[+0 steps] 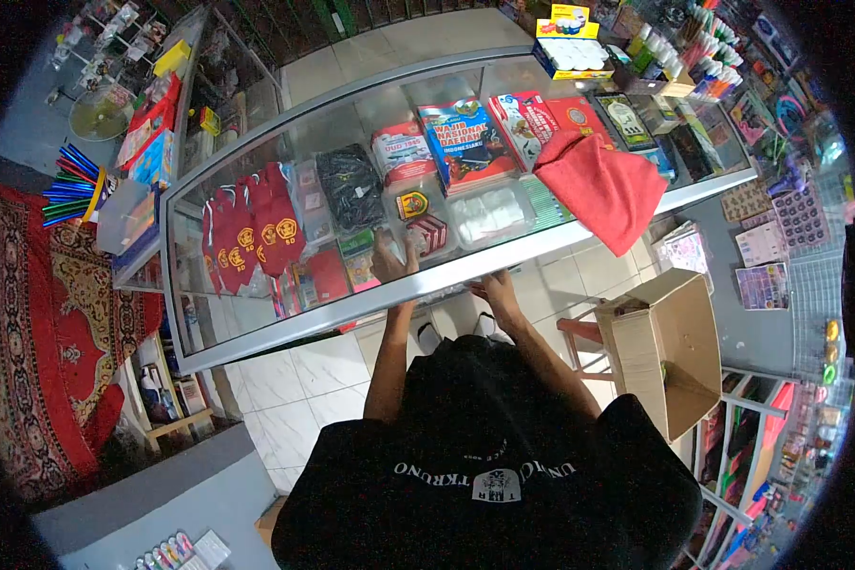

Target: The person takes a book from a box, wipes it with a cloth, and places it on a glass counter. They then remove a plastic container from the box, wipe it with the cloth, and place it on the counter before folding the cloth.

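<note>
Through the glass top of the display case, my left hand shows just inside the front edge. Its fingers seem closed around something pale that I cannot make out, between a green pack and red-striped patches. My right hand is at the front edge, below the metal frame, its fingertips partly hidden. Further in lie a round-emblem patch, a black bagged item and a white pack. A red cloth drapes over the glass and front edge.
Books and maroon ties lie inside the case. Small bottles in a yellow box stand on top at the back. An open cardboard box rests on a red stool to the right. Pens stand at the left.
</note>
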A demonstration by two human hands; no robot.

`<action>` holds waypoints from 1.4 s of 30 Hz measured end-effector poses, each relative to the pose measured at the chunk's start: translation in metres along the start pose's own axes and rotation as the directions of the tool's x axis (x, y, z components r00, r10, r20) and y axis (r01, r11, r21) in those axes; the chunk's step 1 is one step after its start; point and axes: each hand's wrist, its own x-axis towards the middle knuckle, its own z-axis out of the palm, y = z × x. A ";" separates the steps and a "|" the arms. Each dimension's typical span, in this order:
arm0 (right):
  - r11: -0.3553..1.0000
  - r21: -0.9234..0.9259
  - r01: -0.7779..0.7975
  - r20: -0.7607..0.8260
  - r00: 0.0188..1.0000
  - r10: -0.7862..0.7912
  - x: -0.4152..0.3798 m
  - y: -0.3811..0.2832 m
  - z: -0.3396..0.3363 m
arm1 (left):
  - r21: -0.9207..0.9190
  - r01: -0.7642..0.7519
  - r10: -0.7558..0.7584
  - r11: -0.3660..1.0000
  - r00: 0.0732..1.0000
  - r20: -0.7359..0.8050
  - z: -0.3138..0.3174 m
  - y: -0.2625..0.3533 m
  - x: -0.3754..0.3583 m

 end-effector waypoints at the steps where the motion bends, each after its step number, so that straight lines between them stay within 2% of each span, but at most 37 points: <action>1: 1.000 -0.005 -0.005 -0.014 1.000 0.005 0.008 0.006 0.000 | -0.069 -0.007 0.006 0.998 1.000 -0.007 -0.005 0.000 -0.001; 2: 1.000 -0.009 -0.013 -0.030 0.999 0.012 0.015 0.014 -0.002 | -0.090 -0.030 0.032 0.996 0.999 0.019 -0.011 0.000 -0.003; 5: 0.986 -0.139 0.096 0.037 0.995 -0.091 0.030 0.024 -0.008 | -0.105 -0.091 0.102 0.990 0.990 0.101 -0.027 0.002 -0.010; 8: 1.000 -0.005 -0.018 0.046 0.999 0.018 0.022 0.011 -0.003 | -0.078 -0.127 0.139 0.989 0.976 0.166 -0.036 0.003 -0.017; 10: 0.999 -0.039 0.005 0.053 0.999 -0.003 0.022 0.011 -0.002 | -0.061 -0.142 0.152 0.988 0.969 0.193 -0.037 0.003 -0.020; 14: 0.987 -0.163 -0.018 0.068 0.997 0.029 0.013 0.003 -0.011 | -0.053 -0.169 0.177 0.984 0.960 0.218 -0.034 0.000 -0.021; 17: 0.976 -0.214 0.026 0.089 0.996 -0.007 -0.010 0.000 -0.014 | -0.047 -0.129 0.135 0.991 0.975 0.178 -0.042 -0.002 -0.028; 18: 0.964 -0.259 0.069 0.204 0.979 -0.016 -0.001 0.029 -0.032 | -0.165 -0.171 0.194 0.971 0.971 0.140 -0.041 -0.023 -0.036; 19: 0.900 -0.419 0.118 0.248 0.969 -0.012 0.001 0.046 -0.041 | -0.255 -0.206 0.236 0.945 0.968 0.091 -0.049 -0.025 -0.041; 20: 0.849 -0.484 0.210 0.332 0.942 -0.044 -0.009 0.060 -0.056 | -0.355 -0.239 0.276 0.904 0.959 0.057 -0.054 -0.026 -0.049; 21: 0.841 -0.531 0.107 0.318 0.945 0.080 -0.038 0.034 -0.055 | -0.325 -0.223 0.276 0.919 0.953 0.127 -0.058 -0.044 -0.061; 22: 0.784 -0.618 0.053 0.214 0.971 0.103 -0.055 0.031 -0.061 | -0.309 -0.252 0.318 0.917 0.929 0.189 -0.061 -0.044 -0.066; 24: 0.731 -0.682 -0.035 0.035 0.996 0.080 -0.074 0.085 -0.114 | -0.305 -0.350 0.436 0.886 0.852 0.291 -0.075 -0.021 -0.072; 26: 0.738 -0.663 -0.124 -0.144 0.989 0.036 -0.103 0.133 -0.170 | -0.440 -0.368 0.540 0.819 0.753 0.376 -0.073 -0.014 -0.084; 27: 0.796 -0.533 -0.286 -0.311 0.942 0.130 -0.124 0.148 -0.192 | -0.515 -0.271 0.528 0.813 0.717 0.456 -0.072 -0.010 -0.091; 28: 0.814 -0.483 -0.323 -0.448 0.890 0.087 -0.146 0.169 -0.212 | -0.451 -0.272 0.512 0.850 0.630 0.584 -0.074 -0.005 -0.096; 30: 0.866 -0.212 -0.452 -0.717 0.674 0.176 -0.187 0.173 -0.230 | -0.497 -0.357 0.611 0.791 0.505 0.610 -0.059 -0.012 -0.105; 32: 0.897 -0.238 -0.372 -0.786 0.616 0.047 -0.224 0.181 -0.242 | -0.486 -0.296 0.568 0.822 0.487 0.664 -0.048 -0.002 -0.112; 35: 0.933 -0.108 -0.345 -0.766 0.626 0.143 -0.242 0.181 -0.264 | -0.458 -0.290 0.543 0.840 0.462 0.701 -0.028 0.023 -0.120; 38: 0.973 -0.126 -0.192 -0.781 0.624 0.022 -0.239 0.163 -0.281 | -0.418 -0.289 0.506 0.862 0.427 0.749 -0.004 0.055 -0.133; 40: 0.948 -0.298 -0.109 -0.801 0.569 -0.186 -0.228 0.149 -0.301 | -0.377 -0.275 0.461 0.885 0.396 0.794 0.010 0.085 -0.144; 42: 0.884 -0.465 -0.043 -0.781 0.491 -0.387 -0.228 0.099 -0.321 | -0.416 -0.305 0.510 0.857 0.378 0.773 0.036 0.107 -0.160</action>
